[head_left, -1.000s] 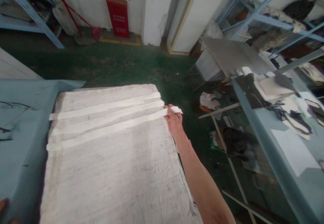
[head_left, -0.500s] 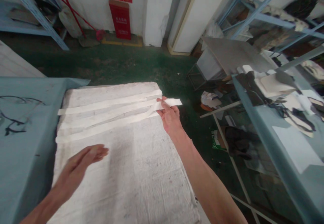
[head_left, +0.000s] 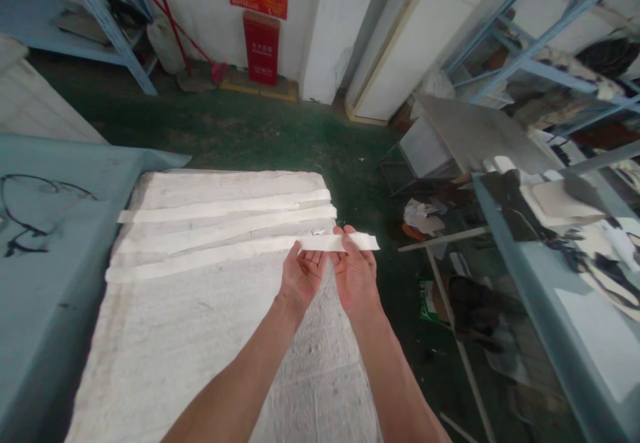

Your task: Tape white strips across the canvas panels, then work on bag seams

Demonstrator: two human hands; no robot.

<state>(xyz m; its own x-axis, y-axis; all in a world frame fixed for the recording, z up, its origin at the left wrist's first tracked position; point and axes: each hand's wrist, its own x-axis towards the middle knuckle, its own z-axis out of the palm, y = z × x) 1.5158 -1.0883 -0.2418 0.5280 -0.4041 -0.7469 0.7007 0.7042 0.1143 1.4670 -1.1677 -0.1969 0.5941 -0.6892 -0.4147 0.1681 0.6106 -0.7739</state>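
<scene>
A white padded board lies in front of me with three long white fabric strips across its far part. The nearest strip runs from the board's left edge to its right end, which is lifted off the board. My right hand pinches that right end, thumb on top, with the strip's tip sticking out to the right. My left hand is right beside it, palm up, fingertips under and thumb on the same strip. The two other strips lie flat beyond.
A blue-grey table with black pen marks borders the board on the left. On the right stands another blue table covered with cut pieces. Green floor, scraps, blue shelving and a red cabinet lie beyond.
My left hand has come in from the lower left and reached the strip beside my right hand. The right hand has lifted the strip's end slightly toward me.
</scene>
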